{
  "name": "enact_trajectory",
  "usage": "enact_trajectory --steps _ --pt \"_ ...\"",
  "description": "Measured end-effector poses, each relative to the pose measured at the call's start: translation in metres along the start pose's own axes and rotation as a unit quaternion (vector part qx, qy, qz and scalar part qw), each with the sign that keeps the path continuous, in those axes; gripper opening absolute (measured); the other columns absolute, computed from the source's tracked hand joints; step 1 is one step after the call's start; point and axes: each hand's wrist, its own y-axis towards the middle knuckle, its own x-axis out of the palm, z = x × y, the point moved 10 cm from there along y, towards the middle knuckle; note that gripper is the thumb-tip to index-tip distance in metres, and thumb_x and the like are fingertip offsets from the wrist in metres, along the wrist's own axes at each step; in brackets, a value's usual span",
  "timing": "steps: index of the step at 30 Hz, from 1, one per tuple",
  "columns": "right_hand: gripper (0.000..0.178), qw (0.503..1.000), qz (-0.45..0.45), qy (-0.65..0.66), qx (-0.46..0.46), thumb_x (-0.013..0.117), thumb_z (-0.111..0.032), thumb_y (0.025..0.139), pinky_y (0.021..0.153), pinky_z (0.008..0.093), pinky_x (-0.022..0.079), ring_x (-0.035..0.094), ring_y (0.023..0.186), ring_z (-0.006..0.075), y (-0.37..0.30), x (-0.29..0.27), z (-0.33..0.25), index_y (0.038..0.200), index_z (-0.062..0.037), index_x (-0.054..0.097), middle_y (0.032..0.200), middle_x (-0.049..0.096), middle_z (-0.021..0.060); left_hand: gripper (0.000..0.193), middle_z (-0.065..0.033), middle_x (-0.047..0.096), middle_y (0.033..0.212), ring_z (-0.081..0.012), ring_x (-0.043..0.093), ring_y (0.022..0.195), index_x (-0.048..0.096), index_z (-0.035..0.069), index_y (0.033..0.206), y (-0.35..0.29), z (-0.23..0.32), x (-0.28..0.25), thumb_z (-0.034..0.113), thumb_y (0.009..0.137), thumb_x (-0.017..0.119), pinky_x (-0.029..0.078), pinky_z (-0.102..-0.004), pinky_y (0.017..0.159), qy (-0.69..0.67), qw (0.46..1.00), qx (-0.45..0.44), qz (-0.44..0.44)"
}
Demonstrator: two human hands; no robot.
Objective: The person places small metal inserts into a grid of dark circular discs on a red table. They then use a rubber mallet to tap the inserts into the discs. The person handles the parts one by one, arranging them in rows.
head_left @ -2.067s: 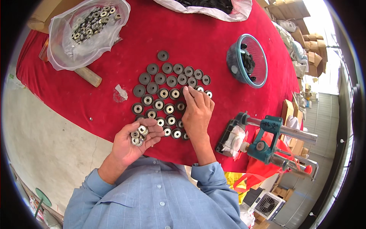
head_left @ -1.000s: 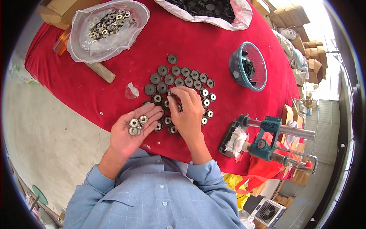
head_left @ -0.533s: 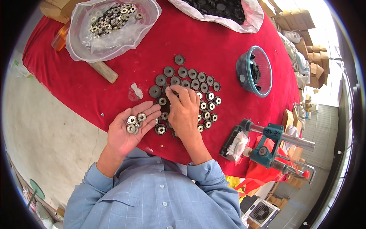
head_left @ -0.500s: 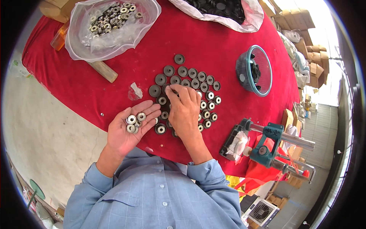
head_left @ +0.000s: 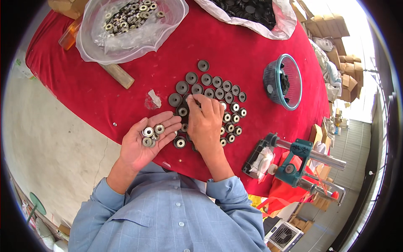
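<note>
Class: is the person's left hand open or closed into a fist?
Open. The left hand lies palm up, fingers spread, with a few small metal rings resting loose on the palm.

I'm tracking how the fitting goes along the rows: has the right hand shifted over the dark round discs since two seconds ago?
Yes. The right hand has moved from the cluster's near right part toward its far left discs, away from the blue basket.

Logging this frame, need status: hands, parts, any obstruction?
Left hand open, palm up, cupping small bearings. Right hand fingertips down on the dark discs laid out on the red cloth. Nothing in the way.
</note>
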Motion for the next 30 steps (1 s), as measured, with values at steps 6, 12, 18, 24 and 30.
enact_trajectory --steps 6,12,18,24,30 --pt "0.044 0.996 -0.018 -0.082 -0.006 0.068 -0.001 0.083 0.099 0.0431 0.045 0.063 0.112 0.0264 -0.007 0.006 -0.013 0.127 -0.0030 0.075 0.127 0.067 0.0062 0.065 -0.0344 0.039 0.166 -0.0418 0.043 0.155 0.034 -0.014 0.162 0.000 0.000 0.002 0.033 0.117 0.035 0.041 -0.0484 0.128 0.006 1.000 0.004 0.003" --pt "0.052 0.999 -0.033 -0.028 0.032 0.068 0.002 0.082 0.103 0.0453 0.043 0.063 0.117 0.0283 -0.012 0.001 -0.004 0.133 -0.0030 0.072 0.132 0.066 0.0091 0.064 -0.0345 0.033 0.170 -0.0426 0.039 0.158 0.032 -0.013 0.163 0.000 0.004 0.009 0.031 0.116 0.034 0.037 -0.0497 0.130 -0.001 1.000 0.025 0.012" --pt "0.046 0.978 -0.055 0.199 -0.037 0.071 -0.002 0.083 0.098 0.0453 0.048 0.064 0.115 0.0311 -0.013 -0.020 -0.051 0.129 -0.0043 0.072 0.128 0.067 0.0084 0.062 -0.0288 0.041 0.168 -0.0373 0.044 0.155 0.035 -0.011 0.163 -0.003 0.004 0.000 0.029 0.115 0.036 0.036 -0.0493 0.130 0.005 0.999 0.031 0.008" --pt "0.041 0.969 -0.047 0.216 -0.112 0.071 -0.007 0.082 0.095 0.0447 0.050 0.066 0.111 0.0314 -0.018 -0.006 -0.070 0.123 -0.0053 0.072 0.122 0.069 0.0094 0.062 -0.0266 0.050 0.162 -0.0352 0.051 0.149 0.037 -0.009 0.162 -0.004 0.002 0.000 0.030 0.115 0.038 0.041 -0.0471 0.125 -0.007 1.000 0.019 0.000" --pt "0.023 0.987 0.034 0.158 0.012 0.081 -0.007 0.087 0.091 0.0435 0.049 0.068 0.100 0.0274 0.015 -0.012 -0.020 0.108 -0.0069 0.073 0.111 0.075 0.0060 0.046 -0.0224 0.065 0.138 -0.0352 0.062 0.132 0.056 -0.006 0.140 -0.003 0.004 -0.001 0.030 0.115 0.041 0.049 -0.0486 0.116 0.018 0.999 0.035 -0.026"
